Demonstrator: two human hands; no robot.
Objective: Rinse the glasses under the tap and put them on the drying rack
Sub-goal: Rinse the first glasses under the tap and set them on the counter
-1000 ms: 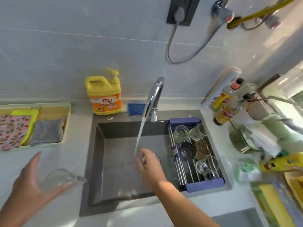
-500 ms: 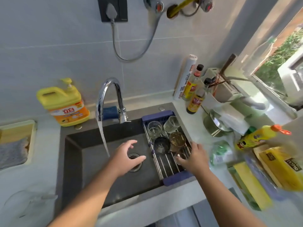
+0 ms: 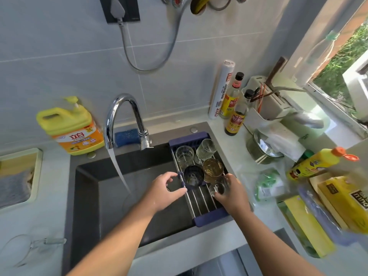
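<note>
Two grips over my drying rack (image 3: 201, 204): right grip (image 3: 233, 198) curls round a small clear glass (image 3: 218, 188); left grip (image 3: 162, 191) loose, holding nothing.

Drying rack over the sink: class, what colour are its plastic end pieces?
Dark blue. The drying rack shows best in the head view, the only one given.

Both forearms reach forward, left grip (image 3: 165, 191) loosely curled and holding nothing, right grip (image 3: 232, 193) curled round a small glass (image 3: 217, 188).

Four glasses (image 3: 193, 177) crowd the drying rack (image 3: 201, 203), a small glass (image 3: 218, 189) seemingly upright just nearer.
</note>
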